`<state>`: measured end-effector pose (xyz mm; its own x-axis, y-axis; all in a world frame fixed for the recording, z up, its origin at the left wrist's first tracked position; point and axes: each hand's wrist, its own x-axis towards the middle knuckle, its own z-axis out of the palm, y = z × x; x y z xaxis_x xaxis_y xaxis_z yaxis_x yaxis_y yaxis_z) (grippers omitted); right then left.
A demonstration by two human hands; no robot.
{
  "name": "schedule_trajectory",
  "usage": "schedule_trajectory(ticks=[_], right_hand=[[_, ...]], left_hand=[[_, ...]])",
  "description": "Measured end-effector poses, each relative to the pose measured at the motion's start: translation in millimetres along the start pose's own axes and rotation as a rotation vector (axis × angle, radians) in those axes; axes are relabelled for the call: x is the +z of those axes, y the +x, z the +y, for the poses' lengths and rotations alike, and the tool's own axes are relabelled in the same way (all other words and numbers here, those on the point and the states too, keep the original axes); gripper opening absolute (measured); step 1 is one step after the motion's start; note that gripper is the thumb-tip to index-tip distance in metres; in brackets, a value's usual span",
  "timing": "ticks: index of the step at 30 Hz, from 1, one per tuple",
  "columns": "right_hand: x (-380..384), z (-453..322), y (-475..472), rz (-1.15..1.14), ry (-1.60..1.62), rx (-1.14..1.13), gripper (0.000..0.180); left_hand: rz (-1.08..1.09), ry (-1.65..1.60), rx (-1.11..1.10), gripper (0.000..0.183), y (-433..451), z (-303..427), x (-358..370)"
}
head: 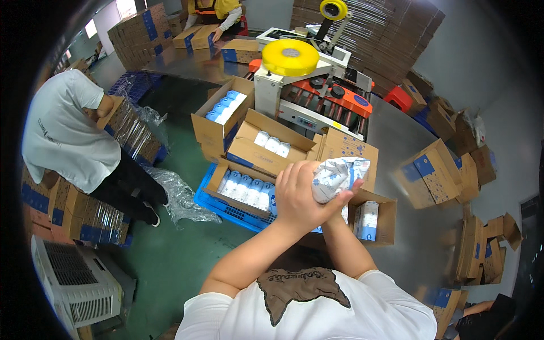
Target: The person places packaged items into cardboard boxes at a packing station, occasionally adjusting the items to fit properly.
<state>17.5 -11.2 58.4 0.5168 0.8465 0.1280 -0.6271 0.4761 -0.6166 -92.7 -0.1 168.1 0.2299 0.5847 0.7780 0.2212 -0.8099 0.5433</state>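
Observation:
My left hand is wrapped around a crinkled white-and-blue packet, raised above the cartons. My right forearm crosses under the left one. The right hand itself is mostly hidden behind the left hand and the packet, so its grip does not show. Below to the left, an open carton with several blue-and-white packets rests on a blue plastic crate. Another open carton, with a packet standing in it, lies right of my wrists. Behind is an open carton with three white packet tops.
A carton-taping machine with yellow tape stands beyond on the metal table. Another filled carton is beside it. A co-worker bends at left near plastic film; another person handles cartons behind.

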Motion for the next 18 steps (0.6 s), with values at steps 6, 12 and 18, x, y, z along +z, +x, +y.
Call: schedule_trajectory(ticks=[6, 12, 18], right_hand=[[66, -14, -13, 0.020, -0.124, 0.107, 0.087], [88, 5, -27, -0.359, -0.220, 0.021, 0.099], [104, 8, -41, -0.183, -0.364, 0.034, 0.094]], left_hand=[[-0.161, 0.118, -0.163, 0.081, -28, -21, -46], [-0.085, 0.136, -0.162, 0.070, -34, -27, -81], [0.001, 0.074, -0.094, 0.072, -40, -32, -95]])
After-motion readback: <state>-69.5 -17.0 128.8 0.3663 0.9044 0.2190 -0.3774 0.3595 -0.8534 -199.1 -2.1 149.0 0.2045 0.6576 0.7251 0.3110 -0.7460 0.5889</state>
